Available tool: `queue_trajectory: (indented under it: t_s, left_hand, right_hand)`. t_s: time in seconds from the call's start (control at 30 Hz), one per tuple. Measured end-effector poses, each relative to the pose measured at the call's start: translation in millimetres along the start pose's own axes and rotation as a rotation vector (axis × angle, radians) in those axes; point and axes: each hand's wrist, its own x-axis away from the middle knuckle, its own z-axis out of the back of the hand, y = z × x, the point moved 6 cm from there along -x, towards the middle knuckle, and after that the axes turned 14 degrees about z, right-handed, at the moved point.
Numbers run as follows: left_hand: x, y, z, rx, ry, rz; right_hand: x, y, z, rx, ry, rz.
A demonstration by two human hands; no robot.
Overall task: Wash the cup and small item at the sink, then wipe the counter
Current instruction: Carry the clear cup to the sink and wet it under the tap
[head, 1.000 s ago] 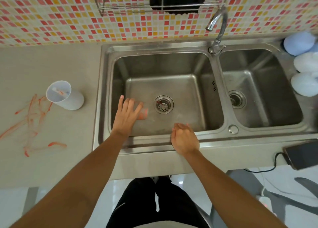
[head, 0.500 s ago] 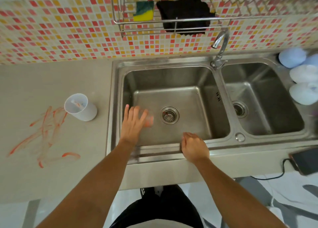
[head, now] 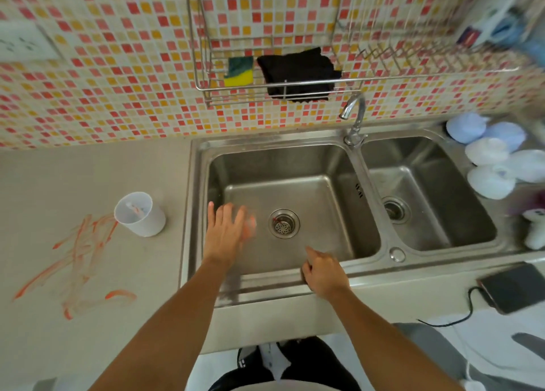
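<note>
The cup (head: pixel 140 213) sits untouched on the table (head: pixel 88 172), just beside orange smears (head: pixel 76 261) and left of the sink (head: pixel 295 154). The left hand (head: pixel 225 233) hovers flat and empty over the basin; the right hand (head: pixel 323 274) rests loosely curled on the rim, holding nothing. I'd reach left and grasp the cup round its wall.

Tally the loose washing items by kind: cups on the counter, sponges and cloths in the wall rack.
Cups: 1, the white cup on the counter beside the orange smears
Sponges: 1, the yellow-green sponge
Cloths: 1, the black cloth
Total: 3
</note>
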Motion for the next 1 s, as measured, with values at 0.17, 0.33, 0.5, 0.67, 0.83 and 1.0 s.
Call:
queue_trajectory:
  t_s: [0.17,0.33,0.5,0.67,0.83,1.0]
  left_hand:
    - [-18,11,18,0.106,0.041,0.06]
    - [-37,25,37,0.228,0.091,0.116]
    - [-53,42,48,0.256,0.074,0.161]
    - [-61,70,52,0.283,0.087,0.165]
    - [-67,88,48,0.254,0.076,0.143]
    - [-74,96,56,0.261,0.03,0.144]
  right_hand:
    - [-2,11,6,-0.074,-0.047,-0.001]
    - [-9,41,33,-0.057,-0.028,-0.008]
    - [-13,80,67,-0.033,0.047,-0.016]
    - [-16,100,84,-0.036,0.106,0.0]
    - [-26,104,90,-0.087,0.165,0.044]
    - [-38,109,96,-0.1,0.237,0.093]
